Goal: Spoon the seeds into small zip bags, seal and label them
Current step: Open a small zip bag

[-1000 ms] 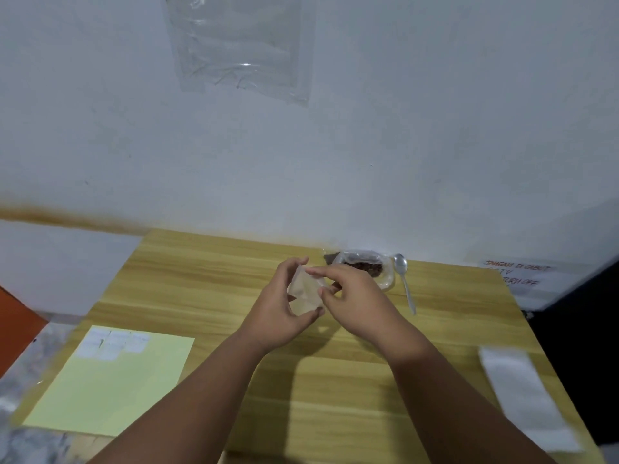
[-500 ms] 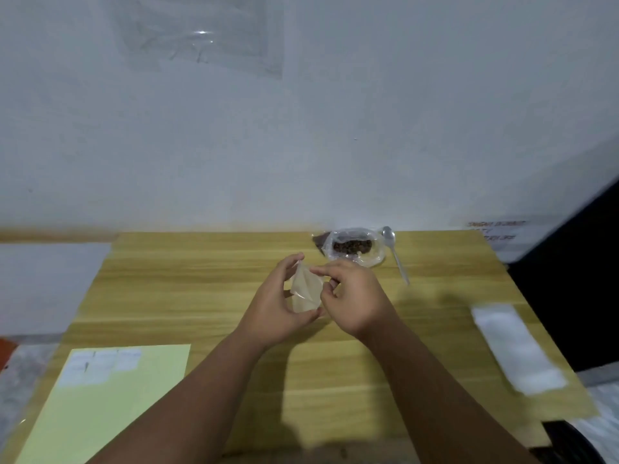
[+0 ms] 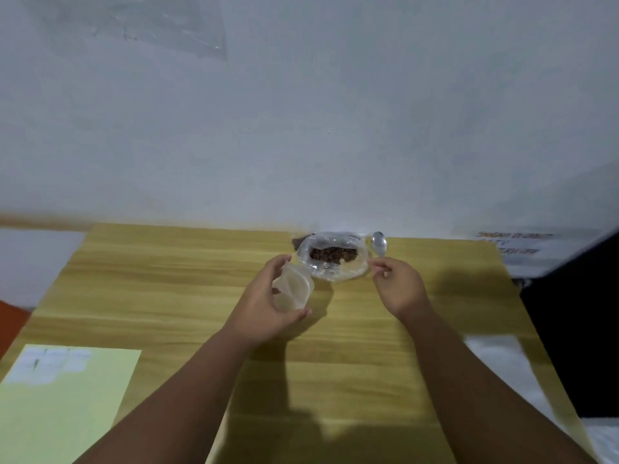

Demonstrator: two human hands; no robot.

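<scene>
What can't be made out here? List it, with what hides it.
All in the head view:
Spoon handle: under the right hand; grip unclear.
Wall notice: print blurred.
Labels on yellow sheet: blurred; sheet cut by frame edges.
Small zip bag: partly covered by left hand.

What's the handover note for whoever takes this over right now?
Left hand: holds a small zip bag, which looks spread open and shows no seeds inside.
Right hand: at the handle of the spoon; I cannot tell whether it grips it.
Seeds: in an open clear bag at the far edge of the table, with the spoon just to its right.
Labels: on the yellow sheet, near left.
Done: one bag picked up and opened.
Left: scoop, fill, seal, label.
</scene>
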